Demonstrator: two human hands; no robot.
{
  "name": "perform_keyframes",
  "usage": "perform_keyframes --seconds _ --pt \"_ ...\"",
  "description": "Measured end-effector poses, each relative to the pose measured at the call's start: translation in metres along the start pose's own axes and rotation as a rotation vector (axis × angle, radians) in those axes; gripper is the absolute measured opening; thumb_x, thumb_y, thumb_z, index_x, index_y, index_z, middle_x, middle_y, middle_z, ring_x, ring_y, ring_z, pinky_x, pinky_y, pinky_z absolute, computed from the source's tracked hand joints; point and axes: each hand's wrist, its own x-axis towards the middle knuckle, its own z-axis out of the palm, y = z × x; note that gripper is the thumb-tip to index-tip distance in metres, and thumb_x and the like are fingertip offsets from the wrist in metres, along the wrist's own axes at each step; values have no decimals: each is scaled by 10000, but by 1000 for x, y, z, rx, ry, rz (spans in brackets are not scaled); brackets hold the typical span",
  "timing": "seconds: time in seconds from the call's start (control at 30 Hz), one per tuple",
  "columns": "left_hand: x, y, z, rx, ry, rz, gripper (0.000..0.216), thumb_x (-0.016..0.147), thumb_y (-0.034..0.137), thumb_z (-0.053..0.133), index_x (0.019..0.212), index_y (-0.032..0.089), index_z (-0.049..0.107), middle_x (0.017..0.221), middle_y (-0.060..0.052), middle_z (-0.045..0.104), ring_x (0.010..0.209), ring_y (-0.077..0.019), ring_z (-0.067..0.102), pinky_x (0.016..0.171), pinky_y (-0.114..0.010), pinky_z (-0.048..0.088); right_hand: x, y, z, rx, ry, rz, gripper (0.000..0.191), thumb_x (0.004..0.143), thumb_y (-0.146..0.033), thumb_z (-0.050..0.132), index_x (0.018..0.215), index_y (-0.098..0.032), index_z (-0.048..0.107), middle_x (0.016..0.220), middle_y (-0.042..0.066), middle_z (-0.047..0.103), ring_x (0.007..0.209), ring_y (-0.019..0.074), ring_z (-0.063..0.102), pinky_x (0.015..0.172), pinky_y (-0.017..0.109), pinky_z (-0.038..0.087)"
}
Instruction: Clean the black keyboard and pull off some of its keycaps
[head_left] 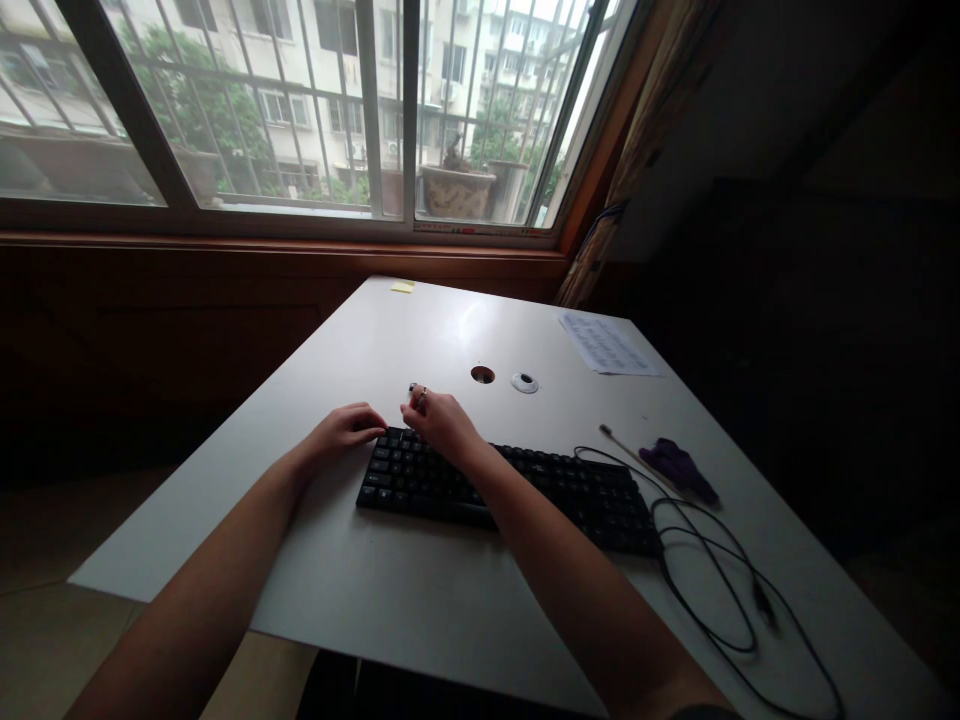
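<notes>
A black keyboard (450,490) lies flat and slightly slanted on the white desk. My left hand (349,425) is at its far left corner, with thumb and bent fingers against the edge. Over the keyboard's upper left keys is my right hand (436,418), its fingers pinched together and a ring on one of them. A small dark-and-light piece (412,387) shows just past the right fingertips; its kind cannot be made out, and the fingers hide most of what they hold. My right forearm crosses above the middle of the keyboard and covers some keys.
Right of the keyboard lie a black cable (705,540) in loops, a purple cloth (679,468) and a thin pale stick (630,450). Beyond are a round desk hole (483,375), a ring-shaped cover (525,382), printed paper (609,345) and a yellow note (403,286). A barred window stands behind.
</notes>
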Motion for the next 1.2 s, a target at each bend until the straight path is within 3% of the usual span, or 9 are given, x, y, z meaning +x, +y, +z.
perform_keyframes --seconds 0.53,1.2 --pt "0 5 0 8 -1 -7 264 903 439 648 920 189 731 883 -41 675 791 -176 624 719 -276 471 -24 23 13 353 101 38 235 897 -385 562 729 -231 506 512 -54 555 460 121 530 512 225 400" --pt "-1 12 -1 37 11 9 263 924 429 625 937 191 736 903 -44 668 783 -162 629 694 -265 505 -26 24 11 456 157 69 261 924 -439 560 766 -235 520 529 -48 605 434 130 585 481 229 457"
